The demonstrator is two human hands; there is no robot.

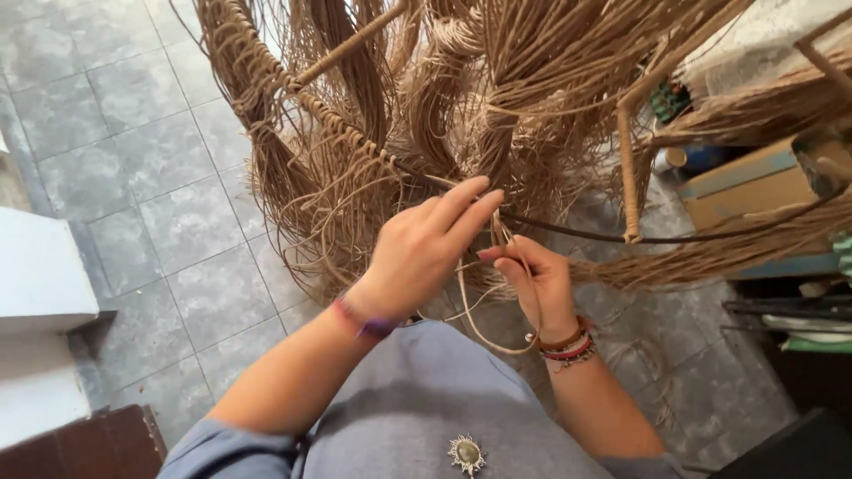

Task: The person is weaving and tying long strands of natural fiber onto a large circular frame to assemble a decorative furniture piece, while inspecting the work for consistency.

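A: What are the hands doing?

B: Both are up at a thin tan cord that loops down in front of the person's grey shirt. The right hand is curled around the cord, with thumb and fingers pinching it near the top of the loop. The left hand is raised just beside it, fingers long and pressed together, tips touching the cords where they hang down. I cannot tell whether it grips a strand.

A: Where does the cord come from?

B: From a big mass of hanging tan cords, knotted along a cord-wrapped hoop that curves from the upper left toward the hands. A dark bare rod runs on to the right from behind the hands.

A: Anything on the wrists?

B: A purple and red band on the left, and several red and brown bracelets on the right.

A: And around them?

B: Grey floor tiles below, a white step at the left, and a cardboard box at the right among more cords. A round brooch sits on the shirt.
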